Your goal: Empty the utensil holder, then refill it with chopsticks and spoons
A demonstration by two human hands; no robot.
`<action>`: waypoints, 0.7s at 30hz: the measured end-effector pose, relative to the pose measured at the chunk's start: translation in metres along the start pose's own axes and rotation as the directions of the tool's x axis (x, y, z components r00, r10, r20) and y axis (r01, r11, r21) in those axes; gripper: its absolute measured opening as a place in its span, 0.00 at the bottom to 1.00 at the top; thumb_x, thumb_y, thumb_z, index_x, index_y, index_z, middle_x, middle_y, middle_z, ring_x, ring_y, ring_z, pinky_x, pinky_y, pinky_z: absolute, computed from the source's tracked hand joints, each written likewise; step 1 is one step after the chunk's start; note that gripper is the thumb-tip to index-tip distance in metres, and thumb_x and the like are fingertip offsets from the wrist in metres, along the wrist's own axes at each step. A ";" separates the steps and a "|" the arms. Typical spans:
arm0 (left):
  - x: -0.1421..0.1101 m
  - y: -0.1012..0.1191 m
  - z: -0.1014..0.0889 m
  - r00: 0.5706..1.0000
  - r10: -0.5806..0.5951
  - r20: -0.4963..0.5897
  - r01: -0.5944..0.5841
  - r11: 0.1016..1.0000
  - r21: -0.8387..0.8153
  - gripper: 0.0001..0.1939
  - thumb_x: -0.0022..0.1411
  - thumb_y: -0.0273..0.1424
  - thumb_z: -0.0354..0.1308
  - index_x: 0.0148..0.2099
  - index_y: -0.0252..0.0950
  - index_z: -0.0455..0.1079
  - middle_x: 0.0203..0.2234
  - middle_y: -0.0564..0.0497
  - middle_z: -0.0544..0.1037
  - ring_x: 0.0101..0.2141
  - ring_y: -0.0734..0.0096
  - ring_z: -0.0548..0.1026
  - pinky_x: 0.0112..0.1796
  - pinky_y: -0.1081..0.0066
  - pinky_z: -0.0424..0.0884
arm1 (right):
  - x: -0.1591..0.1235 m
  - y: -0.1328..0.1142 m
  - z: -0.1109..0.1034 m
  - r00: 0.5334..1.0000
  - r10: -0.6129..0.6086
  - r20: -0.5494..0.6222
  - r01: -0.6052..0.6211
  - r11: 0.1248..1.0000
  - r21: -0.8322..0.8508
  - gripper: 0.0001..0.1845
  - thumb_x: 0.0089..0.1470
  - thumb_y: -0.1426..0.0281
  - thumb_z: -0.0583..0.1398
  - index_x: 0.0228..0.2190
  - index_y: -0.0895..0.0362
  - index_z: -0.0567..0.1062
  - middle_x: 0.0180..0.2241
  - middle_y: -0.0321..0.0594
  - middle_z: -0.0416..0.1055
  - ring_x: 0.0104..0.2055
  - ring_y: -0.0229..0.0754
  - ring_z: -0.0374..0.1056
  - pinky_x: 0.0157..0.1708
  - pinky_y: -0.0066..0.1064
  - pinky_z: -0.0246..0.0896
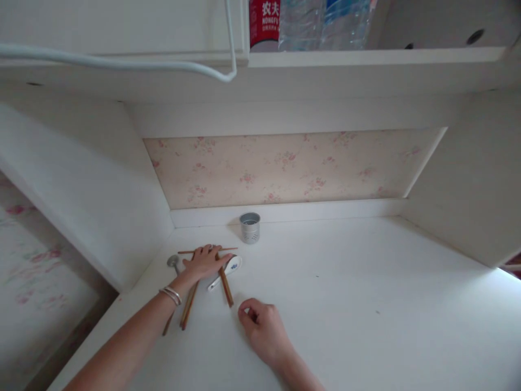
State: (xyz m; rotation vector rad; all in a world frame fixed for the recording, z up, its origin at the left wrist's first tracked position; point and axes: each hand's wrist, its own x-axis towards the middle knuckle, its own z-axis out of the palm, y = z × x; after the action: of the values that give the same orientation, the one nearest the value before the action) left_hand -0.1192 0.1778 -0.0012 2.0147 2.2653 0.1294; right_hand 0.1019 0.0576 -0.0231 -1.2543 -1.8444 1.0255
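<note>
My left hand (205, 262) lies spread and palm down over the upper ends of several brown wooden chopsticks (226, 289) on the white tabletop (334, 293). One thin chopstick lies crosswise beyond its fingertips. A white ceramic spoon (233, 264) with a blue pattern rests beside its thumb, the handle slanting toward me under a bundle of chopsticks. To the left of that hand is a metal spoon (173, 262) with a round head, its handle partly hidden by the wrist. My right hand (262, 328) is curled closed near the lower chopstick ends, nothing visible in it.
A silvery perforated metal cup (250, 232) stands upright near the back ledge. Side panels (93, 190) bound the tabletop left and right. Overhead, a shelf (366, 57) holds plastic-wrapped bottles (321, 24), and a white cable (163, 65) hangs in front at the left.
</note>
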 end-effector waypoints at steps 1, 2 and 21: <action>-0.011 0.004 0.001 1.000 -0.015 0.012 0.015 1.000 -0.020 0.37 0.57 0.61 0.38 0.62 0.50 0.60 0.63 0.42 0.60 0.60 0.39 0.56 0.51 0.37 0.53 | 0.000 -0.001 0.000 1.000 -0.007 0.001 0.007 1.000 -0.009 0.11 0.56 0.71 0.54 0.29 0.55 0.77 0.17 0.30 0.65 0.19 0.32 0.57 0.20 0.23 0.44; -0.023 0.008 0.002 0.999 -0.026 0.021 0.027 0.999 -0.039 0.38 0.57 0.61 0.37 0.63 0.50 0.58 0.64 0.42 0.57 0.61 0.38 0.53 0.51 0.34 0.51 | -0.001 -0.001 0.000 1.000 -0.014 0.000 0.014 1.000 -0.021 0.11 0.56 0.71 0.54 0.29 0.55 0.77 0.17 0.30 0.65 0.19 0.32 0.57 0.21 0.23 0.44; -0.138 -0.018 0.004 0.984 0.083 -0.160 -0.078 0.996 0.039 0.31 0.59 0.56 0.44 0.60 0.52 0.63 0.59 0.45 0.65 0.60 0.45 0.58 0.57 0.34 0.40 | -0.021 -0.012 0.004 0.996 -0.082 0.037 0.090 0.954 -0.285 0.11 0.56 0.71 0.55 0.32 0.53 0.78 0.25 0.34 0.77 0.25 0.35 0.69 0.27 0.22 0.52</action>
State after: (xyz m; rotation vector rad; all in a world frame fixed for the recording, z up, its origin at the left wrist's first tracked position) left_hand -0.1202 0.0390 -0.0044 2.1881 2.2929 0.2742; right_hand 0.0997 0.0342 -0.0162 -1.3157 -2.1044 0.7479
